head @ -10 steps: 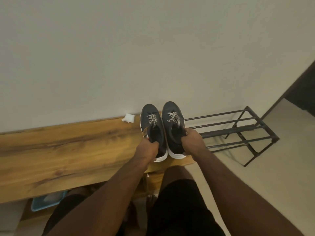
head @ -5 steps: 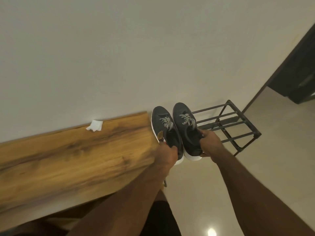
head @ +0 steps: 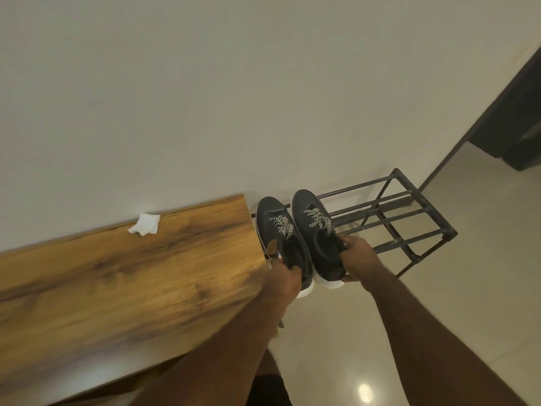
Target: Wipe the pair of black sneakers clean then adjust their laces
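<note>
Left hand (head: 285, 281) grips left sneaker (head: 279, 238) at the heel collar; right hand (head: 361, 257) grips right sneaker (head: 317, 230) likewise. Pair held side by side, off the table (head: 117, 288), over the rack (head: 392, 218). Laces look tied. Likely shelving step; next, lower both flat onto the bars.
</note>
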